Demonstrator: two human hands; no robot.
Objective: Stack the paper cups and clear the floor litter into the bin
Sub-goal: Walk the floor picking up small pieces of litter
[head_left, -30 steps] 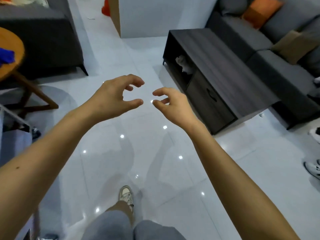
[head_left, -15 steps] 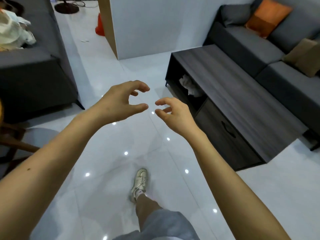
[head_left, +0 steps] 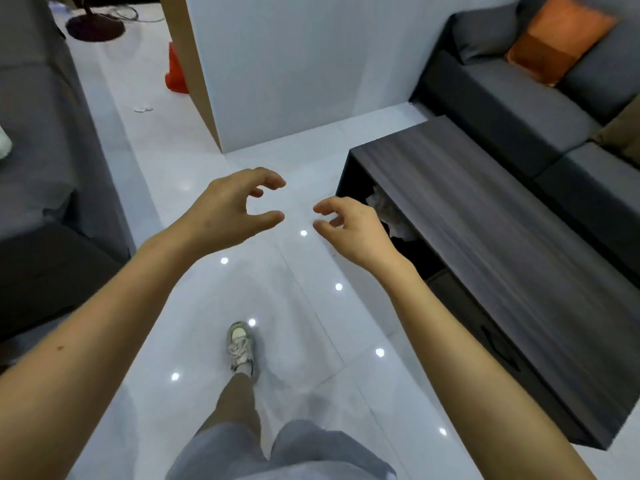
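1. Fingers (head_left: 273, 183) of the left hand (head_left: 225, 213) are curled and apart, thumb and index gapped, clamped on nothing; right hand (head_left: 349, 226) is the same, loosely curled, empty.
2. Both hands are held out in front at about the same height above the white tiled floor (head_left: 194, 306), near each other, not touching.
3. Visible litter: a small white scrap (head_left: 143, 109) on the floor, well ahead and to the left of both hands, past the grey sofa (head_left: 41, 140). Too blurred to tell what it is.
4. Crumpled white paper (head_left: 384, 206) sits in the open shelf of the dark coffee-table surface (head_left: 485, 209), just beside the right hand, on its right.
5. Key relation: the left hand is nearer the floor scrap; the right hand is nearer the shelf paper.
6. Red object (head_left: 175, 72) behind the partition corner; cannot tell whether it is the bin.
7. No paper cups in view.
8. Judgement: walking toward the litter, nothing picked up yet.
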